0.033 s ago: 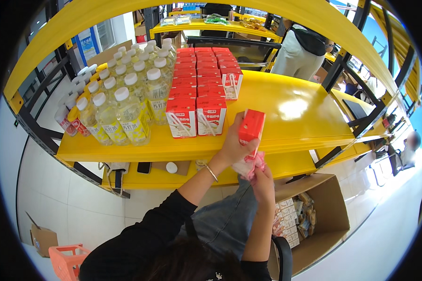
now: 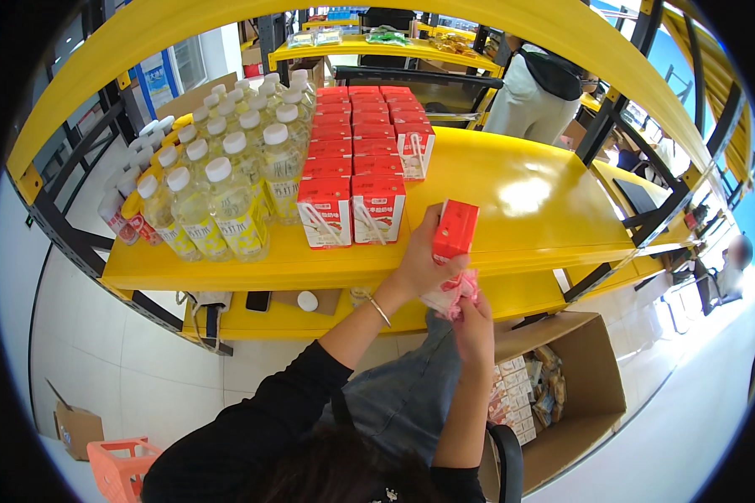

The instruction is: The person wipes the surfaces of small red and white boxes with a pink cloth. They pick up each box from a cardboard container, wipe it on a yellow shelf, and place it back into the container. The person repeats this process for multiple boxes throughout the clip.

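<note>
**Red carton held aloft, film pinched below it**

Observed from where I stand: the left hand [image 2: 424, 267] grips a single red carton [image 2: 455, 230] near the centre of the frame, thumb across its near side, fingers mostly hidden behind. The carton is tilted and held up over the front edge of the yellow shelf [image 2: 520, 239], not resting on it. Just below, the right hand [image 2: 476, 329] is closed in a pinch on crumpled pink-and-clear film [image 2: 451, 293]. Whether the film is attached to the carton: cannot tell.

Upper centre: stacked red cartons [image 2: 352, 151] in columns, white straws slanting across the front faces. Two columns reach near the shelf edge; the front of the third, on their right, sits farther back. Left of them, capped bottles [image 2: 235, 201] with yellow labels. Lower right: an open cardboard box [image 2: 600, 369] with small packs inside.

Step in hand (my judgement): clearing wrap from the carton, ahead of any placing. Next move, as I read it, calls for a steady left grip while the right hand draws the film fully away; setting the carton down would then want it upright and squared to the third column, without nudging its neighbours.
</note>
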A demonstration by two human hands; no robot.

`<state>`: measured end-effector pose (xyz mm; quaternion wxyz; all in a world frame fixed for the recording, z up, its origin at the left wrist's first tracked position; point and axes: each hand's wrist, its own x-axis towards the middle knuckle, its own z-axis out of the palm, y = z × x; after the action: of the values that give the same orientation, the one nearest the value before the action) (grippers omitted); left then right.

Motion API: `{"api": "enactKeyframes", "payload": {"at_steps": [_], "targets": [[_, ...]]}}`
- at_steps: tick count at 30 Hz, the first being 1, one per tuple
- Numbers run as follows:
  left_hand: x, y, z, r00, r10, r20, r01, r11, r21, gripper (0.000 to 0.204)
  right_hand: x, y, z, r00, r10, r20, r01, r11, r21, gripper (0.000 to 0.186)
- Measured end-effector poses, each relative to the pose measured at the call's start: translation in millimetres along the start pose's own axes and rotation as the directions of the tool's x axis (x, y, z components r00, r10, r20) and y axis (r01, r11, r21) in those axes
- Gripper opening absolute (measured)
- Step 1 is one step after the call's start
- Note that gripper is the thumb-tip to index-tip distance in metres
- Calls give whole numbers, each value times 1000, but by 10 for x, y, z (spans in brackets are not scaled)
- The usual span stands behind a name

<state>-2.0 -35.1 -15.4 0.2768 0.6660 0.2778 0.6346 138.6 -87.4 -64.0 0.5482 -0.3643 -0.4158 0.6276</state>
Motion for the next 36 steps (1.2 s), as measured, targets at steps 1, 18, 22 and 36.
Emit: {"api": "enactKeyframes", "payload": {"at_steps": [1,18,22,36], "targets": [[4,-10,42,1000,21,-13,-21,1000,6,79,12,-23,-13,998,-54,-37,55,998,17,32],[158,-25,248,945,-13,-327,145,913,382,77,100,-858,579,745,-654,134,393,267,-880,52],[65,-112,184,962,95,-255,66,827,558,81,277,-920,714,747,-662,60,227,169,-959,51],[44,-35,198,956,32,-291,105,890,443,36,691,-1060,317,768,-612,190,477,348,-807,31]]}}
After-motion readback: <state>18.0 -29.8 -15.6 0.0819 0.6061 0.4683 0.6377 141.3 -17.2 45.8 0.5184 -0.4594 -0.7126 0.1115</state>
